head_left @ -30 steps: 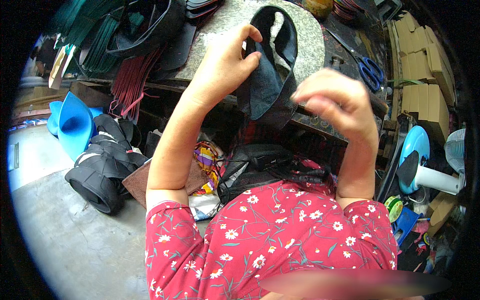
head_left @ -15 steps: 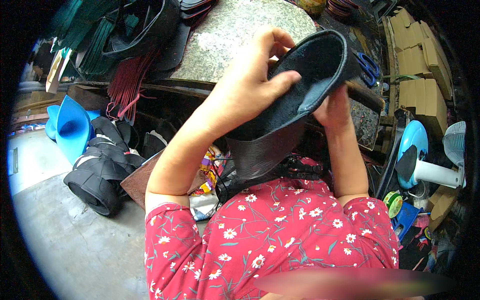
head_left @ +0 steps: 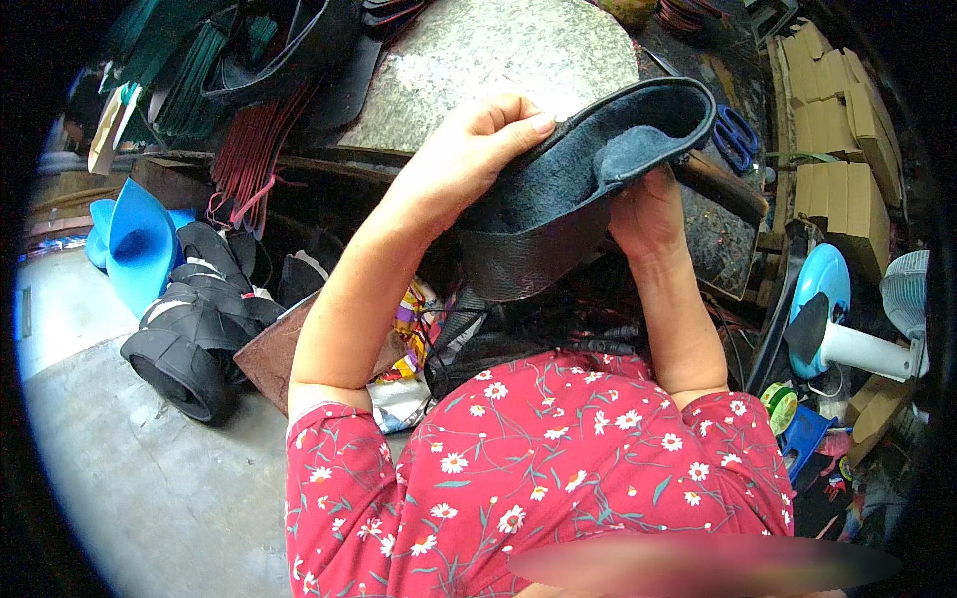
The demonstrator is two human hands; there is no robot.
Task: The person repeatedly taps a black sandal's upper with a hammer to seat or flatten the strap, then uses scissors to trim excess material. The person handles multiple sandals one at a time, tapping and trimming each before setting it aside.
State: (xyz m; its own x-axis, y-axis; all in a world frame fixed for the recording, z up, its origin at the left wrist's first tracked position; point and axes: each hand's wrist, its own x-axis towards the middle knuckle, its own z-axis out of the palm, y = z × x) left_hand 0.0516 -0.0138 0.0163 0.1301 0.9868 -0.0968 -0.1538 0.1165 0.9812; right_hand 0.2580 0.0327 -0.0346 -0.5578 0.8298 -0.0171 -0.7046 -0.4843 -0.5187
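Note:
A black shoe upper with a textured outside and dark fuzzy lining is held up before my chest, its long opening facing up toward me. My left hand pinches its far left rim, thumb on top and fingers curled beyond the edge. At the right end, my right hand grips the near wall from below. There the lining bulges inward as a rounded lump. Most of the right fingers are hidden behind the upper.
A speckled stone slab lies on the bench ahead. Blue-handled scissors rest to its right, near stacked tan cardboard. Several black uppers and blue curved pieces are at left. A blue and white fan stands at right.
My left thumb has moved from inside the opening to the far rim. The upper has tilted flatter and shifted slightly right, and its near wall now bulges inward over my right hand.

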